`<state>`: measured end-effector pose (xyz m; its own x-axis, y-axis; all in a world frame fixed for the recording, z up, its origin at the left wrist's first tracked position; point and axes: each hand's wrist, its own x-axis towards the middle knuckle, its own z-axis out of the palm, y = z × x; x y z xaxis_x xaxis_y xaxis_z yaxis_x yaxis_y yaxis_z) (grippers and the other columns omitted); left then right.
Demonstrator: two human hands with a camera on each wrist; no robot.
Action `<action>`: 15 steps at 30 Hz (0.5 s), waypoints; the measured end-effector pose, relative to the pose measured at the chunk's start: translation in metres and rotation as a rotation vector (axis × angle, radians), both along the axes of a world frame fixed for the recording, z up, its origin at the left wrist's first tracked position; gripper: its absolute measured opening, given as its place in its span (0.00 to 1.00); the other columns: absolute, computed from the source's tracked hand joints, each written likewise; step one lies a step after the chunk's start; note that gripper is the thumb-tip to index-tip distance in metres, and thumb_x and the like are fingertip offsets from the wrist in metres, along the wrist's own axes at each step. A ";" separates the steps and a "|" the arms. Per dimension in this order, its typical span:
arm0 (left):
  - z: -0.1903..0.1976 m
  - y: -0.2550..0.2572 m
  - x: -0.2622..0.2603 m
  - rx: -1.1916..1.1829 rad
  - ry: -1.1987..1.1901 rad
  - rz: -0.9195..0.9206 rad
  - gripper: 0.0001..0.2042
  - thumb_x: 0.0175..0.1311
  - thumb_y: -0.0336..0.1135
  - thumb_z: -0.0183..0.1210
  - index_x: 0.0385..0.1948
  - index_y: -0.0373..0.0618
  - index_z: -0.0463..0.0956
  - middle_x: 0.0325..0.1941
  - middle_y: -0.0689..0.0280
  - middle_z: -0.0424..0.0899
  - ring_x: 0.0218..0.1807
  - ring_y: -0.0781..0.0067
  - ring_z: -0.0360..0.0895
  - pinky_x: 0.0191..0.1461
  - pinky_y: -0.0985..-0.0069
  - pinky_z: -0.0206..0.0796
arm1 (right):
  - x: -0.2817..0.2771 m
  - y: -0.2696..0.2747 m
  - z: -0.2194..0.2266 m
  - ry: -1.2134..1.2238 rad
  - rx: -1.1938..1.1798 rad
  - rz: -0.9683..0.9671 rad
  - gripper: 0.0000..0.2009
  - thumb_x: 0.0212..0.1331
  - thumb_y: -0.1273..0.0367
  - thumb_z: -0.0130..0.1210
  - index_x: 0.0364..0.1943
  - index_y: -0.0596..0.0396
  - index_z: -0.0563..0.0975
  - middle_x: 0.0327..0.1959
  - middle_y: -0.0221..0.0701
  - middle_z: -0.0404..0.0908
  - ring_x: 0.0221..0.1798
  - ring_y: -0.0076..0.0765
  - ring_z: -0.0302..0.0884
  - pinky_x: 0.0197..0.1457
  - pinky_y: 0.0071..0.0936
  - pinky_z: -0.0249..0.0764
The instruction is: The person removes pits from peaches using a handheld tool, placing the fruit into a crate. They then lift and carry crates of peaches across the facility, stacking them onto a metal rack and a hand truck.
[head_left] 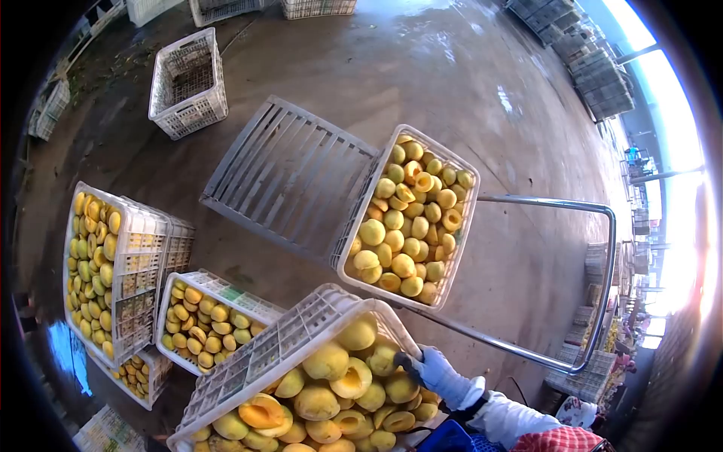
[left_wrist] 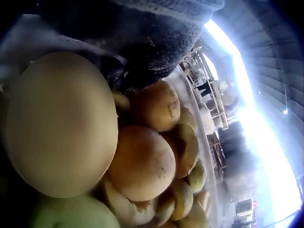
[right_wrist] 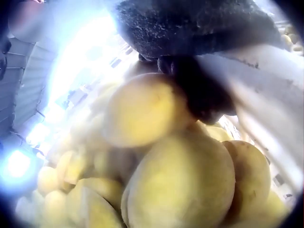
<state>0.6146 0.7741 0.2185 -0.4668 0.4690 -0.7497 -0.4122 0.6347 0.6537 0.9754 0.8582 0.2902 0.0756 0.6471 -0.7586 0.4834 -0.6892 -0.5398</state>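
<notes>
A white plastic crate (head_left: 256, 360) full of yellow peaches, several of them halved and pitted, is tilted close to me in the head view. My right hand (head_left: 446, 377), in a pale glove with dark fingers, grips its rim at the right corner. In the right wrist view, dark gloved fingers (right_wrist: 199, 92) curl over the white rim (right_wrist: 266, 90), right above the peaches (right_wrist: 185, 185). My left hand is outside the head view. The left wrist view has that gloved hand (left_wrist: 137, 42) curled over the crate's edge, beside peaches (left_wrist: 142, 164).
Beyond stands another full peach crate (head_left: 473, 203), at the end of a grey slatted platform (head_left: 282, 177) with a metal handle (head_left: 611, 279). Stacked peach crates (head_left: 139, 264) and a lower one (head_left: 256, 307) stand left. Farther back is an empty crate (head_left: 158, 94) on wet concrete.
</notes>
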 end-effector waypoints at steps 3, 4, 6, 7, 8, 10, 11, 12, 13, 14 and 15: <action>0.023 0.014 0.023 0.030 -0.021 0.016 0.13 0.64 0.40 0.54 0.45 0.42 0.73 0.37 0.66 0.78 0.36 0.72 0.76 0.40 0.72 0.72 | 0.026 0.018 0.032 0.017 -0.011 -0.020 0.16 0.60 0.57 0.54 0.37 0.57 0.77 0.20 0.25 0.72 0.24 0.23 0.66 0.28 0.25 0.64; 0.035 0.018 0.032 0.042 -0.023 0.024 0.13 0.64 0.40 0.54 0.45 0.42 0.73 0.37 0.66 0.78 0.36 0.72 0.76 0.40 0.72 0.72 | 0.034 0.040 0.057 -0.002 -0.064 -0.003 0.15 0.59 0.60 0.53 0.40 0.58 0.77 0.24 0.33 0.76 0.27 0.30 0.72 0.32 0.28 0.68; 0.060 0.024 0.054 0.062 -0.042 0.053 0.13 0.64 0.39 0.53 0.45 0.43 0.72 0.37 0.66 0.78 0.36 0.71 0.77 0.40 0.72 0.72 | 0.063 0.056 0.067 -0.033 -0.032 0.032 0.14 0.59 0.62 0.52 0.43 0.58 0.77 0.25 0.37 0.80 0.29 0.33 0.77 0.35 0.30 0.72; 0.075 0.026 0.067 0.067 -0.054 0.070 0.13 0.65 0.39 0.53 0.45 0.43 0.72 0.37 0.66 0.78 0.36 0.71 0.77 0.41 0.72 0.72 | 0.070 0.080 0.089 -0.005 -0.006 -0.020 0.15 0.59 0.62 0.52 0.42 0.59 0.78 0.25 0.35 0.80 0.27 0.28 0.75 0.33 0.30 0.72; 0.090 0.027 0.081 0.078 -0.071 0.090 0.13 0.65 0.39 0.53 0.45 0.43 0.72 0.37 0.66 0.78 0.36 0.71 0.77 0.41 0.72 0.72 | 0.091 0.093 0.084 -0.020 0.014 0.000 0.15 0.59 0.61 0.53 0.38 0.61 0.79 0.22 0.32 0.79 0.25 0.25 0.73 0.30 0.30 0.71; 0.117 0.028 0.111 0.095 -0.116 0.137 0.13 0.65 0.39 0.53 0.46 0.43 0.72 0.37 0.66 0.78 0.36 0.70 0.77 0.41 0.72 0.72 | 0.125 0.133 0.093 -0.076 0.099 0.013 0.17 0.59 0.57 0.53 0.29 0.60 0.79 0.15 0.28 0.74 0.20 0.25 0.70 0.24 0.27 0.67; 0.128 0.029 0.128 0.105 -0.151 0.160 0.13 0.65 0.39 0.53 0.46 0.43 0.72 0.37 0.65 0.78 0.36 0.70 0.77 0.41 0.72 0.72 | 0.143 0.157 0.100 -0.125 0.142 0.064 0.18 0.59 0.56 0.53 0.28 0.59 0.79 0.15 0.28 0.74 0.19 0.24 0.69 0.24 0.26 0.67; 0.138 0.029 0.145 0.110 -0.207 0.198 0.13 0.65 0.39 0.52 0.46 0.43 0.72 0.37 0.65 0.78 0.36 0.69 0.77 0.41 0.72 0.72 | 0.165 0.179 0.100 -0.155 0.250 0.109 0.20 0.59 0.54 0.52 0.27 0.60 0.79 0.16 0.29 0.75 0.20 0.25 0.70 0.25 0.28 0.68; 0.147 0.030 0.163 0.112 -0.265 0.238 0.13 0.65 0.39 0.52 0.46 0.43 0.72 0.37 0.65 0.78 0.36 0.69 0.77 0.41 0.72 0.72 | 0.177 0.207 0.119 -0.274 0.267 0.204 0.22 0.59 0.52 0.53 0.26 0.61 0.79 0.17 0.32 0.76 0.21 0.26 0.71 0.26 0.29 0.69; 0.152 0.031 0.182 0.108 -0.352 0.294 0.13 0.65 0.39 0.52 0.46 0.43 0.72 0.37 0.65 0.78 0.36 0.69 0.77 0.42 0.72 0.72 | 0.197 0.234 0.122 -0.342 0.347 0.310 0.24 0.58 0.50 0.53 0.26 0.62 0.79 0.18 0.34 0.76 0.22 0.27 0.72 0.27 0.30 0.69; 0.155 0.033 0.201 0.097 -0.457 0.355 0.13 0.65 0.39 0.52 0.46 0.43 0.72 0.37 0.65 0.78 0.36 0.69 0.77 0.42 0.72 0.72 | 0.225 0.261 0.112 -0.411 0.418 0.352 0.25 0.57 0.49 0.54 0.27 0.62 0.79 0.18 0.33 0.76 0.22 0.27 0.71 0.28 0.30 0.68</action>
<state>0.8161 0.8069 0.3736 -0.2469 0.4196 -0.8735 -0.8425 0.3524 0.4074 1.2004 1.1188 0.4025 0.0352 0.9183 -0.3943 0.8632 -0.2268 -0.4511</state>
